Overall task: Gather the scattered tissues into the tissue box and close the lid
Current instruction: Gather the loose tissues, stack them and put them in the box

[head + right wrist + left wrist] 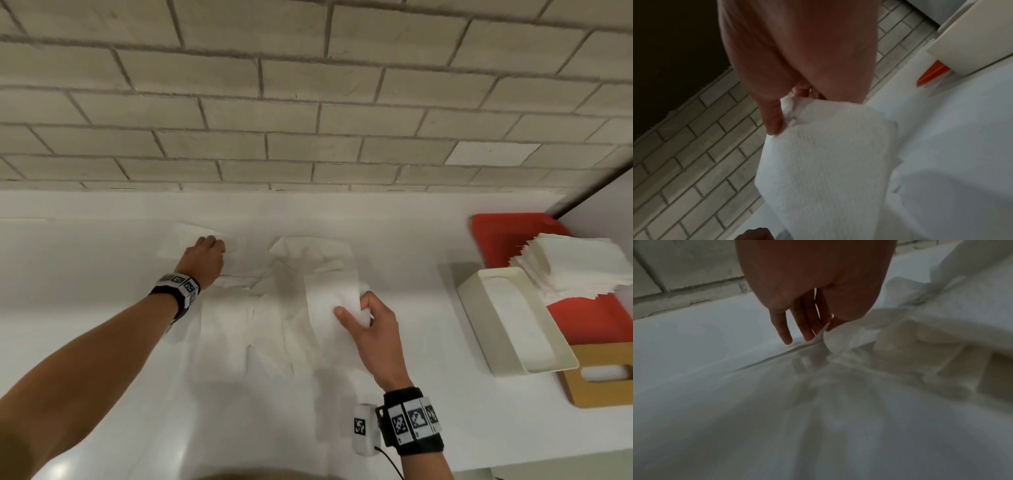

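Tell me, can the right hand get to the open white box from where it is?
Probably yes. The right hand, gripping a tissue, has only bare counter between it and the box, whose top is open.

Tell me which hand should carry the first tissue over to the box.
Right, probably. The right hand already grips a tissue and is the one nearer the open tissue box at the right. The left hand only pinches a far tissue near the wall.

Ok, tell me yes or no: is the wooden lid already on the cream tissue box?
No, the cream rectangular tissue box stands open, and the light wooden lid with a slot lies flat on the counter beside it.
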